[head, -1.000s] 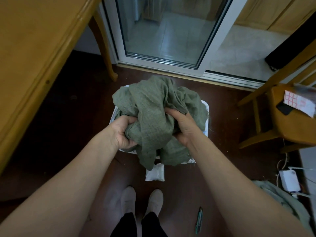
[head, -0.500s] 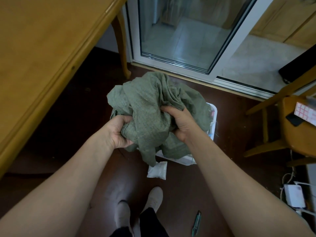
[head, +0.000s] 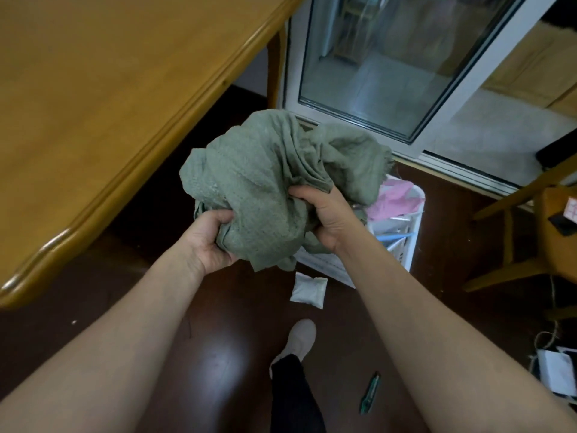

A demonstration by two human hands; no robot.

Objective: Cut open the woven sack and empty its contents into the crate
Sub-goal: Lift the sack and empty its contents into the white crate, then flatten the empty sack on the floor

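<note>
The green woven sack point(head: 265, 182) is crumpled into a loose bundle and held in the air in front of me. My left hand point(head: 209, 242) grips its lower left folds and my right hand point(head: 324, 217) grips its middle right. Below and to the right, the white crate point(head: 412, 245) stands on the dark floor, partly hidden by the sack. Pink items point(head: 396, 198) and white and blue pieces lie inside it. A small white packet point(head: 309, 289) lies on the floor just in front of the crate.
A wooden table point(head: 109, 104) fills the upper left, its edge close to the sack. A glass sliding door point(head: 374, 73) is behind the crate. A wooden chair point(head: 549, 229) stands at the right. A green-handled cutter point(head: 370, 392) and my foot point(head: 299, 339) are on the floor.
The sack, held in both hands, has shifted left off the crate, uncovering the pink items inside. The view has swung left towards the table. One foot has stepped.
</note>
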